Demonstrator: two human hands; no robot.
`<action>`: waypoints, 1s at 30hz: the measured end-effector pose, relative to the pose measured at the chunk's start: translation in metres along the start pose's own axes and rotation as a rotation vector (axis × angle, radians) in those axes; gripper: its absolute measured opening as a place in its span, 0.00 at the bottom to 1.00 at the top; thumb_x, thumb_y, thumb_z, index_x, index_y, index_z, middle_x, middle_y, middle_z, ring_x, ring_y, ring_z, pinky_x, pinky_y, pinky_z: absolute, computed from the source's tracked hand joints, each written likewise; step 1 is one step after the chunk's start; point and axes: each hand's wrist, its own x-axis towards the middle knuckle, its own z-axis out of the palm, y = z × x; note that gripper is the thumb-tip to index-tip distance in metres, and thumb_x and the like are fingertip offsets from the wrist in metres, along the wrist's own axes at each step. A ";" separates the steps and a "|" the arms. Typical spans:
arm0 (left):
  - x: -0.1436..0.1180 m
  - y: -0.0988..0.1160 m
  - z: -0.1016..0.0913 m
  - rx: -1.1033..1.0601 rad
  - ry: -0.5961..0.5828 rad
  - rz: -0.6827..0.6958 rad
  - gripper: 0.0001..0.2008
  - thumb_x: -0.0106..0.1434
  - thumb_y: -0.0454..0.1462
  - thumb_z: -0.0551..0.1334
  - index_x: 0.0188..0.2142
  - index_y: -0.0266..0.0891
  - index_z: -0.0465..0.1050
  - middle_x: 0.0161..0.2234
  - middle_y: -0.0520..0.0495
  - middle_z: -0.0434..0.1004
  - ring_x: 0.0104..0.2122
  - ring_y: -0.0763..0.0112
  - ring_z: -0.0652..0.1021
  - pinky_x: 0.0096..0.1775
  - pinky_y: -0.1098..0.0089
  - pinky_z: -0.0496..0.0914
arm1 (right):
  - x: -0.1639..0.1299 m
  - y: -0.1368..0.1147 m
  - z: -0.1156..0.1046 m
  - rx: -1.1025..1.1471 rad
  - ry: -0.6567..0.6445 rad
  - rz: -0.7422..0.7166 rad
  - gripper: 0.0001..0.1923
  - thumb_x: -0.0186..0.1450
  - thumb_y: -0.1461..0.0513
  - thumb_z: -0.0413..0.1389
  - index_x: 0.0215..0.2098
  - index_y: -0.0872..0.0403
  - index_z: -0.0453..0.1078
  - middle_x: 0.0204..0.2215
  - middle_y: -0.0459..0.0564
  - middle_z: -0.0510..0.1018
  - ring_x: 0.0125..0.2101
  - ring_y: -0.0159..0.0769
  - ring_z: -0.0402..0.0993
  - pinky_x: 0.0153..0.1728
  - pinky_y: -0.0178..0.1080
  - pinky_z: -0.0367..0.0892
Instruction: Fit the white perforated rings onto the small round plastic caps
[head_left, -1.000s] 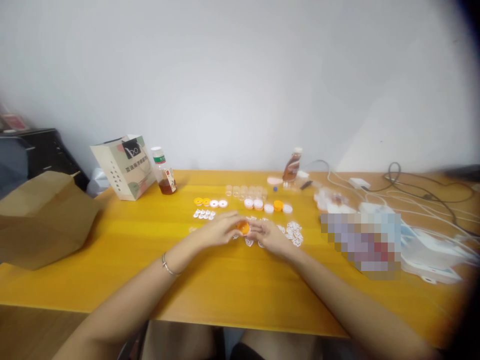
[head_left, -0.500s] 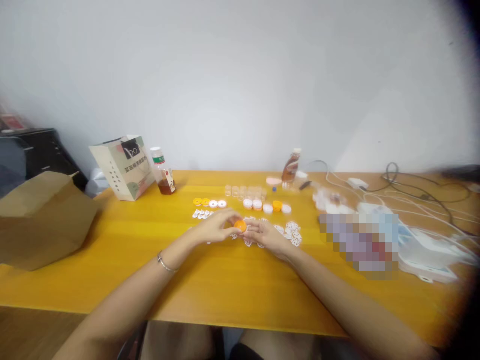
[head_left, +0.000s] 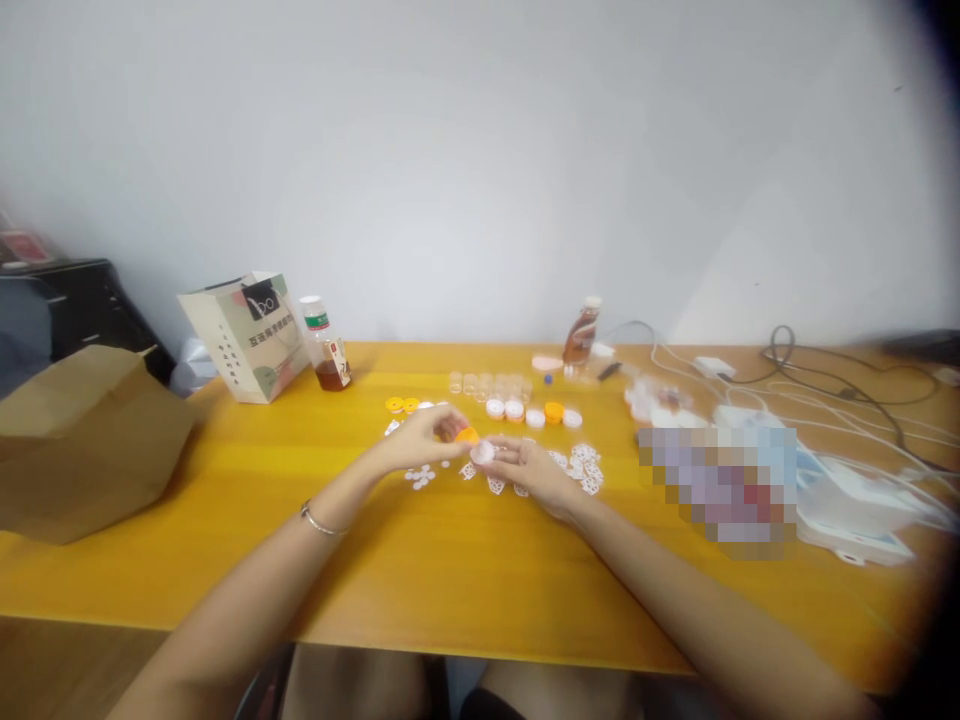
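Orange cap: in the left hand (head_left: 427, 440), above the middle of the worktop (head_left: 420, 580); the cap (head_left: 467, 436) sits at the fingertips, tipped.
Left grip: fingers curled and partly closed, thumb and fingers pinching the cap; the exact contact is blurred.
Pale round piece: held at the fingertips of the right hand (head_left: 536, 475), just beside the cap; the piece (head_left: 482, 453) looks whitish, and whether it touches the cap I cannot tell.
Right grip: thumb and fingers brought nearly together around the piece, the other fingers loosely bent.
Just changed: half a second ago the orange cap alone showed between both hands; now the pale piece shows too, one item to each hand. I judge they are being handled as two parts, though joining or parting is unclear.
White discs: a small cluster (head_left: 420, 477) on the near side of the left hand, more exposed now that the hand has shifted.
Lacy white cut-outs: spread beneath and to the right of the right hand, the thickest heap (head_left: 585, 468) towards the worktop's right edge.
Capped row: white and orange lids (head_left: 535, 418) beyond the hands, towards the far edge.
Clear cups: a line (head_left: 487, 386) nearer the far edge.
Drink bottle: upright (head_left: 326, 350) near the far left corner.
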 end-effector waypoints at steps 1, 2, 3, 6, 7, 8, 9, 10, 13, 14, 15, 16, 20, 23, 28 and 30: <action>-0.002 0.002 -0.004 0.006 -0.070 -0.001 0.16 0.52 0.43 0.61 0.36 0.35 0.67 0.33 0.47 0.71 0.31 0.74 0.71 0.34 0.72 0.67 | 0.001 0.001 0.000 0.012 0.018 0.000 0.24 0.49 0.57 0.61 0.44 0.54 0.66 0.32 0.50 0.78 0.26 0.31 0.71 0.23 0.31 0.58; -0.004 0.004 -0.008 0.015 -0.165 -0.009 0.15 0.51 0.42 0.62 0.36 0.36 0.67 0.32 0.48 0.71 0.30 0.75 0.71 0.33 0.73 0.66 | 0.002 0.002 0.000 0.023 0.034 -0.001 0.24 0.49 0.58 0.61 0.44 0.53 0.66 0.32 0.49 0.78 0.26 0.31 0.70 0.23 0.30 0.58; -0.006 0.005 -0.010 0.027 -0.268 -0.020 0.15 0.50 0.42 0.63 0.36 0.36 0.67 0.32 0.49 0.71 0.30 0.75 0.71 0.33 0.73 0.66 | 0.002 0.003 0.000 0.035 0.045 -0.004 0.24 0.48 0.58 0.62 0.43 0.53 0.66 0.31 0.48 0.78 0.25 0.30 0.70 0.22 0.30 0.58; -0.011 0.010 -0.011 0.045 -0.529 -0.042 0.15 0.48 0.41 0.65 0.35 0.38 0.67 0.31 0.51 0.71 0.29 0.75 0.71 0.31 0.75 0.65 | 0.003 0.004 -0.001 0.058 0.037 -0.023 0.23 0.48 0.60 0.62 0.42 0.52 0.65 0.30 0.47 0.78 0.24 0.29 0.70 0.23 0.30 0.59; -0.011 0.012 -0.011 0.044 -0.579 -0.042 0.15 0.47 0.40 0.65 0.34 0.38 0.67 0.31 0.52 0.71 0.29 0.76 0.71 0.31 0.75 0.65 | 0.004 0.004 -0.001 0.062 0.028 -0.030 0.23 0.48 0.60 0.62 0.42 0.52 0.65 0.30 0.47 0.78 0.25 0.30 0.70 0.23 0.31 0.59; -0.012 0.012 -0.011 0.044 -0.607 -0.039 0.15 0.47 0.39 0.65 0.34 0.38 0.67 0.31 0.52 0.71 0.29 0.76 0.71 0.31 0.76 0.65 | 0.004 0.004 -0.001 0.067 0.019 -0.035 0.23 0.48 0.60 0.62 0.42 0.52 0.65 0.30 0.47 0.78 0.25 0.30 0.71 0.24 0.31 0.60; -0.012 0.013 -0.011 0.051 -0.612 -0.036 0.15 0.47 0.38 0.65 0.35 0.38 0.67 0.31 0.52 0.71 0.29 0.76 0.71 0.31 0.76 0.65 | 0.004 0.005 -0.001 0.074 0.012 -0.039 0.23 0.48 0.60 0.62 0.42 0.51 0.65 0.31 0.47 0.78 0.26 0.31 0.71 0.25 0.31 0.61; -0.012 0.013 -0.013 0.068 -0.604 -0.038 0.15 0.47 0.38 0.64 0.35 0.38 0.67 0.32 0.52 0.71 0.30 0.76 0.70 0.31 0.76 0.64 | 0.004 0.005 -0.002 0.084 0.008 -0.042 0.23 0.48 0.61 0.62 0.42 0.51 0.65 0.32 0.47 0.78 0.28 0.31 0.72 0.26 0.32 0.62; -0.012 0.012 -0.017 0.166 -0.600 -0.063 0.15 0.48 0.36 0.63 0.36 0.39 0.66 0.32 0.52 0.70 0.29 0.76 0.69 0.30 0.76 0.64 | 0.005 0.007 -0.002 0.117 0.005 -0.042 0.23 0.47 0.61 0.62 0.41 0.51 0.65 0.34 0.48 0.78 0.32 0.34 0.73 0.32 0.35 0.64; -0.013 0.011 -0.017 0.203 -0.624 -0.070 0.15 0.48 0.36 0.63 0.36 0.39 0.66 0.31 0.53 0.70 0.28 0.76 0.69 0.29 0.76 0.63 | 0.006 0.008 -0.002 0.127 0.010 -0.037 0.23 0.47 0.62 0.62 0.41 0.51 0.65 0.34 0.48 0.78 0.33 0.34 0.73 0.33 0.35 0.64; -0.014 0.010 -0.015 0.236 -0.655 -0.069 0.15 0.47 0.36 0.64 0.36 0.39 0.66 0.30 0.53 0.70 0.27 0.76 0.69 0.28 0.77 0.63 | 0.006 0.008 -0.002 0.134 0.016 -0.032 0.23 0.47 0.62 0.62 0.41 0.51 0.65 0.34 0.48 0.78 0.34 0.34 0.73 0.34 0.36 0.64; -0.015 0.009 -0.013 0.264 -0.685 -0.062 0.15 0.46 0.37 0.64 0.36 0.39 0.66 0.30 0.53 0.69 0.27 0.76 0.69 0.27 0.77 0.62 | 0.006 0.009 -0.002 0.141 0.023 -0.028 0.22 0.47 0.62 0.62 0.40 0.52 0.64 0.34 0.48 0.78 0.34 0.35 0.74 0.35 0.36 0.64; -0.018 0.009 0.002 0.355 -0.705 -0.027 0.16 0.44 0.36 0.65 0.35 0.40 0.66 0.31 0.52 0.69 0.28 0.74 0.69 0.28 0.76 0.62 | 0.006 0.010 -0.003 0.156 0.026 -0.032 0.21 0.47 0.63 0.62 0.39 0.52 0.64 0.33 0.48 0.78 0.35 0.35 0.74 0.38 0.37 0.63; -0.019 0.013 0.004 0.362 -0.662 -0.020 0.18 0.43 0.39 0.66 0.35 0.40 0.66 0.32 0.51 0.70 0.30 0.73 0.70 0.29 0.75 0.63 | 0.007 0.010 -0.004 0.134 0.031 -0.023 0.21 0.47 0.63 0.62 0.39 0.52 0.64 0.33 0.48 0.78 0.35 0.34 0.73 0.36 0.36 0.64; -0.014 0.018 0.004 0.274 -0.316 0.044 0.11 0.55 0.42 0.59 0.35 0.39 0.68 0.33 0.49 0.71 0.31 0.72 0.71 0.33 0.73 0.64 | 0.007 0.009 -0.002 0.093 0.049 -0.012 0.23 0.46 0.61 0.63 0.39 0.53 0.63 0.31 0.48 0.78 0.30 0.34 0.73 0.31 0.36 0.64; -0.010 0.016 0.012 0.317 -0.088 0.058 0.08 0.58 0.40 0.56 0.34 0.38 0.68 0.31 0.49 0.71 0.31 0.72 0.71 0.34 0.72 0.64 | 0.006 0.009 0.001 0.108 0.055 -0.035 0.22 0.46 0.61 0.63 0.38 0.53 0.62 0.31 0.47 0.78 0.31 0.34 0.73 0.32 0.36 0.64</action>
